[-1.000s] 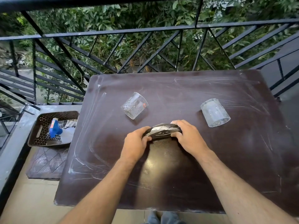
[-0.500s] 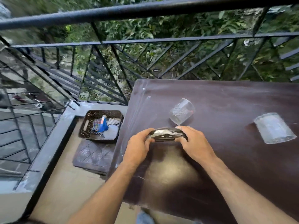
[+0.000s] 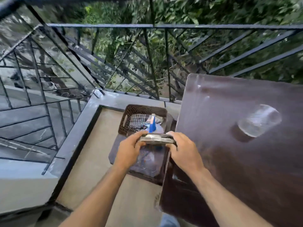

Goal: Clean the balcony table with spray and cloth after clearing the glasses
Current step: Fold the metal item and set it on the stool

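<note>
Holding a flat dark object with a pale, shiny top (image 3: 156, 138) between my hands: left hand (image 3: 129, 149) grips its left end, right hand (image 3: 183, 149) its right, fingers curled round both. Right of my right hand, the dark brown bench (image 3: 246, 169), smeared with pale streaks, carries one clear glass (image 3: 259, 121) lying on its side. Beyond my hands, a perforated brown basket (image 3: 131, 112) holds a blue-topped spray bottle (image 3: 152, 125) and cloth.

At frame centre, the left hand (image 3: 129, 149) and right hand (image 3: 184, 149) grip opposite ends of a flat dark tray (image 3: 156, 139), held level off the brown bench's (image 3: 246, 169) left edge. A clear glass (image 3: 259, 121) lies on its side at right. Behind the tray, a brown basket (image 3: 131, 118) holds a blue spray bottle (image 3: 152, 124).
</note>
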`<state>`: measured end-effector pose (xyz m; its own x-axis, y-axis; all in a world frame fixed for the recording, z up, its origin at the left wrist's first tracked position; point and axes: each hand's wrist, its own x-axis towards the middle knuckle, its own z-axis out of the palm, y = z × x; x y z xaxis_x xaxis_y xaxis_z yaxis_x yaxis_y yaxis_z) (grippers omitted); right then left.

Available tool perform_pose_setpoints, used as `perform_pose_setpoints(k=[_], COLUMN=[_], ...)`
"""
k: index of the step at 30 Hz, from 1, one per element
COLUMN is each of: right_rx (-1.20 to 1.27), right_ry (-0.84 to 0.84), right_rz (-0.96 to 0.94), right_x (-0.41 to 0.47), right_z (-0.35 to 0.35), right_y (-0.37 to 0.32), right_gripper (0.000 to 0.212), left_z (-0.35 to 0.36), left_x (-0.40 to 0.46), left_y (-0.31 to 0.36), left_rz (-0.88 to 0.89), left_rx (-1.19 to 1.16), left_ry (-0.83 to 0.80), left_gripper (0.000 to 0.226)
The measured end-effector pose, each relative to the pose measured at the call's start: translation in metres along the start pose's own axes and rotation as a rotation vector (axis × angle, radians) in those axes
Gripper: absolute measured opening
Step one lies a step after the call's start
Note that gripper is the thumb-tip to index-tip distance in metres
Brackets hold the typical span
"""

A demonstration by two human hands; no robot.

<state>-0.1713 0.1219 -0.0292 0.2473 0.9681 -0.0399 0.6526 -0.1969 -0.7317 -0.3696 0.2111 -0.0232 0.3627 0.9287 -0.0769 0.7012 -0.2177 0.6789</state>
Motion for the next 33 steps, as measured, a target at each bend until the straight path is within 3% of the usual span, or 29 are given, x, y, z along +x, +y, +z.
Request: perform_pose_setpoints(k=[12,17,33], right_rx=[0.017,-0.041,-0.133], right_ry=[-0.147,-0.162,-0.225], right_rz=[0.193,0.259,0.346], right_x=[0.026,0.026,0.057], right_z=[0.124,0.163,0.213], right_y=[-0.036,-0.025,0.012], right_gripper=[0.051,0.048,0.045], left_z=[-0.021,-0.003,0.041], left_x=[0.023,0.029,0.053], left_y=[-0.134,-0.162,-0.209], left_rz=[-0.083,-0.165,-0.292], left_rx=[-0.002,-0.102,0.041], left_ry=[-0.056,-0.088,-0.173], left_gripper=[0.035,0.039,0.031])
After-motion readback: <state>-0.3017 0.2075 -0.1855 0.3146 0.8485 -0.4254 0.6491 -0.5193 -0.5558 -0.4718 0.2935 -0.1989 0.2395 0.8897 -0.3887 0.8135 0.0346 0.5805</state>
